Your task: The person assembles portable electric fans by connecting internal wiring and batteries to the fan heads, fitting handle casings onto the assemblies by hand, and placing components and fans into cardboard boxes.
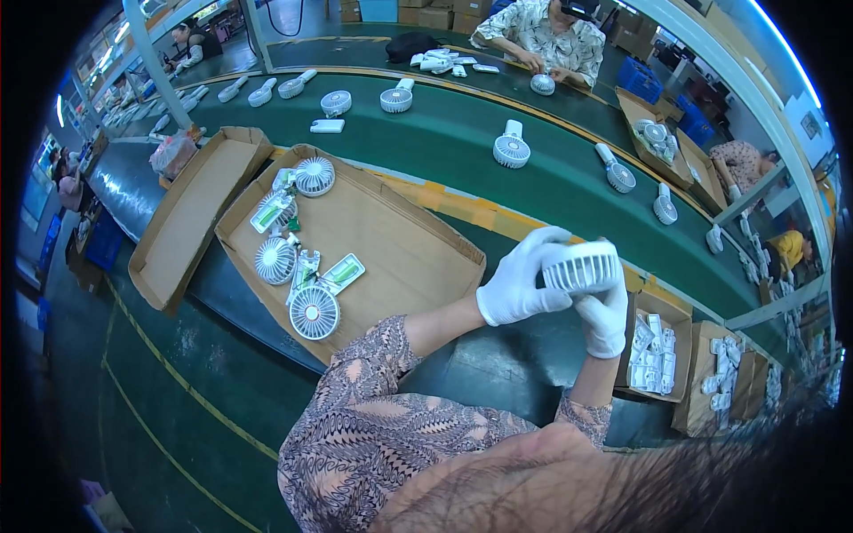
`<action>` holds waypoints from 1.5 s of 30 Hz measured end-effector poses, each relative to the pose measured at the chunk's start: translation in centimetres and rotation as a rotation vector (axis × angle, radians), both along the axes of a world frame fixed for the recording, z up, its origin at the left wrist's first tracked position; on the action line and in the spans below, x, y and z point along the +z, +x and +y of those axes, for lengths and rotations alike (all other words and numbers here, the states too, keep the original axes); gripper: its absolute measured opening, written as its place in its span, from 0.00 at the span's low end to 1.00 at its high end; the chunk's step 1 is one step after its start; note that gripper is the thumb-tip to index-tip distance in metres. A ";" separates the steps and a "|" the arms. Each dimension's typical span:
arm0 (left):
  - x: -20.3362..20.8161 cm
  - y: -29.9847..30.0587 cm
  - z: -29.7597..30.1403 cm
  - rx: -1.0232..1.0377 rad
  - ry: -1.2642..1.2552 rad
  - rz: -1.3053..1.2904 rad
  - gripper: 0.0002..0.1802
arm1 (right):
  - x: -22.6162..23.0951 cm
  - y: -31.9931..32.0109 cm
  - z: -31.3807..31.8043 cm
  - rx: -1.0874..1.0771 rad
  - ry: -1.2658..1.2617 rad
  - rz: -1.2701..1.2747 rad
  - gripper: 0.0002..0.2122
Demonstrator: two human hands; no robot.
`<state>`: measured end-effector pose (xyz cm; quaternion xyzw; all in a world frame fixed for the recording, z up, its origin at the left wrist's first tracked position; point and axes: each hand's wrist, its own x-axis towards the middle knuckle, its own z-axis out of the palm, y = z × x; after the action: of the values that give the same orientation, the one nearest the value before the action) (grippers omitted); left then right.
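Note:
Both my hands wear white gloves and grip one white handheld fan (582, 273), raised above the work surface beside the green conveyor belt. My left hand (524, 282) holds the left side of its round slatted head, thumb below and fingers above. From the right, my right hand (604, 311) wraps round the fan and covers part of it. Whether the fan has its handle on is hidden. To the left, a shallow cardboard tray (400, 258) holds several opened fans (315, 311) with green-and-white handle parts and round grilles.
White fans (511, 147) lie spaced along the green belt (444, 133). An empty cardboard tray (191, 222) stands far left. At my right, a cardboard box (684, 355) holds white plastic parts (653, 355). Across the belt, a person (551, 40) handles another fan.

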<state>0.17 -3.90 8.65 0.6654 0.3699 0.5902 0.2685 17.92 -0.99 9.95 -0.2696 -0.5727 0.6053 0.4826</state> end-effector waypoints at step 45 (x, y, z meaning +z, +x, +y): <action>-3.5 -41.3 13.4 1.500 -0.741 1.206 0.18 | -12.5 -3.9 2.4 -0.277 -0.011 -0.323 0.25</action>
<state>-41.15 9.54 5.13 0.3244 0.9219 0.0229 -0.2106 14.01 1.46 -2.53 -0.4422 -0.5968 0.4851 0.4615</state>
